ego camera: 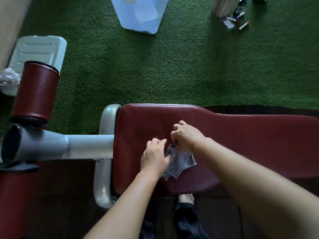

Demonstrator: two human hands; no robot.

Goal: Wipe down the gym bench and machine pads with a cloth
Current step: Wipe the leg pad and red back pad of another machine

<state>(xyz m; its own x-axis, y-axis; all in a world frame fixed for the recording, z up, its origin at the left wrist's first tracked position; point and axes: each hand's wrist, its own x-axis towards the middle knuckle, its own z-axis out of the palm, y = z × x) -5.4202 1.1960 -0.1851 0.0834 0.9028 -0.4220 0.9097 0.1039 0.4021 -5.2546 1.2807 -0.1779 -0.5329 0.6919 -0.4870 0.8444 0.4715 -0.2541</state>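
While the grey cloth (180, 163) rests on the bench pad (241, 135) near its wide end, the right hand (187, 137) pinches its upper corner and the left hand (153, 157), fingers curled, holds its side edge.

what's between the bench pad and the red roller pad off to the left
In the head view, green turf and the grey frame tube lie between the bench pad and the roller pad.

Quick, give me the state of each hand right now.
Left hand: thumb against the cloth; grip cannot be told.
Right hand: closed, pinching the cloth's top edge.
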